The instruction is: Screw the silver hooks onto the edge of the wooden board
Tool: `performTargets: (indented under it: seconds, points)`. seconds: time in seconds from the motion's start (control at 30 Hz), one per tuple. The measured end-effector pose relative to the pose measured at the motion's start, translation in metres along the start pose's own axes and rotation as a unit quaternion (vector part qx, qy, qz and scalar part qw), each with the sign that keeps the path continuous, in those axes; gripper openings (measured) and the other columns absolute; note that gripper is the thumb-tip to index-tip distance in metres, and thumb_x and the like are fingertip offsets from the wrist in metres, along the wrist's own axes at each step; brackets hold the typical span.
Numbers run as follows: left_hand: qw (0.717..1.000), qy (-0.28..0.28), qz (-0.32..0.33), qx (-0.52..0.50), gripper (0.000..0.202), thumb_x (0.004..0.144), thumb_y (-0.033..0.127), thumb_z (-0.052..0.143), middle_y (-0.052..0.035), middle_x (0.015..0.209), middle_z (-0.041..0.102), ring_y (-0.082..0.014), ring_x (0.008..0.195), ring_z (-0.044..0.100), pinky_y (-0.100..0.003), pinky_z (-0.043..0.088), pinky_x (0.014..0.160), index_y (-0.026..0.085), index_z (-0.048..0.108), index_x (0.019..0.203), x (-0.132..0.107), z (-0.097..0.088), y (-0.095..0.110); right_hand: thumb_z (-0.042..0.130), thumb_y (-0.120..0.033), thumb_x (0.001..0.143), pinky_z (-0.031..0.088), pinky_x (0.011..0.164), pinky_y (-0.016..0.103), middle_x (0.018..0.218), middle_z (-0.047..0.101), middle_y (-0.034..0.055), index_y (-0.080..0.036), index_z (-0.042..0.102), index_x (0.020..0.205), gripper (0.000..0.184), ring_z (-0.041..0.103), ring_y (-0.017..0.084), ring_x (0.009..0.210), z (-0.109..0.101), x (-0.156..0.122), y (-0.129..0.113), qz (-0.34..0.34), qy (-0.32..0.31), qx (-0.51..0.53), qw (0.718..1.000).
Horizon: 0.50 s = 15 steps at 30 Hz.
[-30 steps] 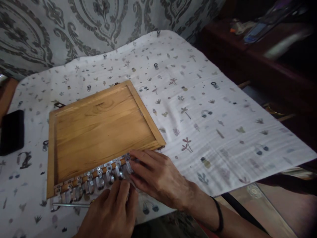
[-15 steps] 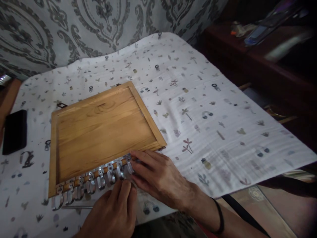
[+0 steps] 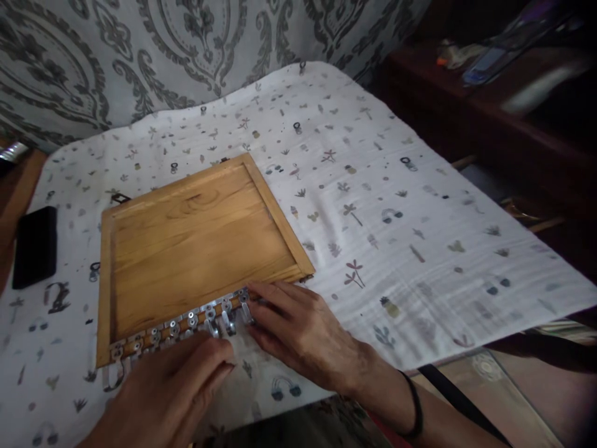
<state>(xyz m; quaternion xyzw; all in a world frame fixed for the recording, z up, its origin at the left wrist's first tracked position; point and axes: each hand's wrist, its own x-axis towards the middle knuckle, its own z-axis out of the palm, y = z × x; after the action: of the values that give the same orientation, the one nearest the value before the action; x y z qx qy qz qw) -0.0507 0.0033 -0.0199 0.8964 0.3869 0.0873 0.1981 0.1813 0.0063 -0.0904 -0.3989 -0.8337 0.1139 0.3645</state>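
Observation:
A metal hook rail [image 3: 191, 319] with several silver hooks lies along the near edge of a framed wooden board [image 3: 196, 242]. My right hand [image 3: 298, 330] has its thumb and fingers closed on the rail's right end. Over the middle and left hooks sits my left hand [image 3: 177, 379], its fingers curled in. Its fingertips and anything they hold are hidden from me. Some of the hooks are covered by this hand.
A white printed cloth [image 3: 401, 274] covers the table under the board. To the left lies a black phone [image 3: 35, 247]. Behind is a patterned grey curtain [image 3: 177, 50]. Dark red furniture [image 3: 433, 99] with items on it stands at the right.
My left hand has moved left along the hooks and now covers several of them. A thin metal bar seen below the hooks is hidden now. My right hand stays at the rail's end.

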Motion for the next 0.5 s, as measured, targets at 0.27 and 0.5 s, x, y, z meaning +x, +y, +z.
performTargets:
  seconds: [0.27, 0.5]
  points:
    - [0.98, -0.031, -0.103, -0.168, 0.018, 0.097, 0.033, 0.063, 0.0065, 0.067, 0.069, -0.009, 0.055, 0.063, -0.014, 0.046, 0.05, 0.025, 0.072, 0.083, 0.046, -0.025, -0.023, 0.053, -0.025, 0.106, 0.061, 0.075, 0.035, 0.118, 0.074, 0.0132, -0.013, 0.068, 0.098, 0.021, 0.071, 0.021, 0.091, 0.002, -0.001, 0.001, -0.001, -0.013, 0.01, 1.0]
    - [0.971, -0.09, -0.077, -0.208, 0.019, 0.093, 0.024, 0.06, 0.0048, 0.08, 0.078, -0.0111, 0.069, 0.071, -0.016, 0.052, 0.065, 0.028, 0.078, 0.091, 0.066, -0.019, -0.032, 0.052, -0.025, 0.106, 0.062, 0.078, 0.036, 0.121, 0.074, 0.0134, -0.013, 0.07, 0.1, 0.022, 0.07, 0.022, 0.094, 0.003, -0.003, 0.001, 0.003, -0.011, 0.002, 1.0]
